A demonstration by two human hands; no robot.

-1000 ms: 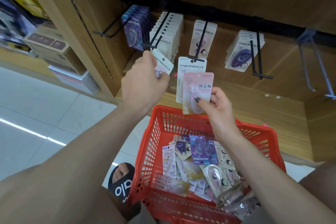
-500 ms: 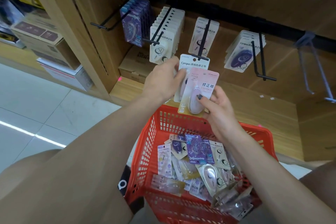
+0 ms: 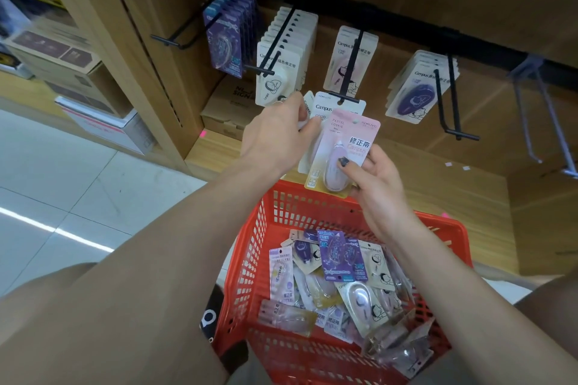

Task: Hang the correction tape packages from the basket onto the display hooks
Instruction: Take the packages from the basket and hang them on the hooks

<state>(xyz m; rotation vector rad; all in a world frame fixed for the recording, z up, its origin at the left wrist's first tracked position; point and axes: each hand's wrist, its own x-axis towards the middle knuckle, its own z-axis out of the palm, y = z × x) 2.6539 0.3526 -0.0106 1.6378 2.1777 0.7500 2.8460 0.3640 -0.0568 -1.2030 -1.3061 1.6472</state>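
My right hand (image 3: 377, 180) pinches a pink correction tape package (image 3: 347, 142) by its lower right, upright above the red basket (image 3: 250, 259). My left hand (image 3: 276, 131) grips a white package (image 3: 308, 105), mostly hidden by its fingers. It is beside a white Campus package (image 3: 327, 108) that sits at the tip of the middle display hook (image 3: 352, 72), just behind the pink one. Several loose packages (image 3: 337, 259) lie in the basket.
Other black hooks carry purple packages (image 3: 230, 37), white packages (image 3: 281, 53) and dark-blue ones (image 3: 413, 91). An empty black hook (image 3: 170, 39) juts out at left and grey hooks (image 3: 544, 122) at right. Cardboard boxes (image 3: 228, 109) sit on the wooden shelf floor.
My left hand moved right with its white package, from the white-package hook to the middle hook's tip. My right hand kept the pink package, tilting it slightly.
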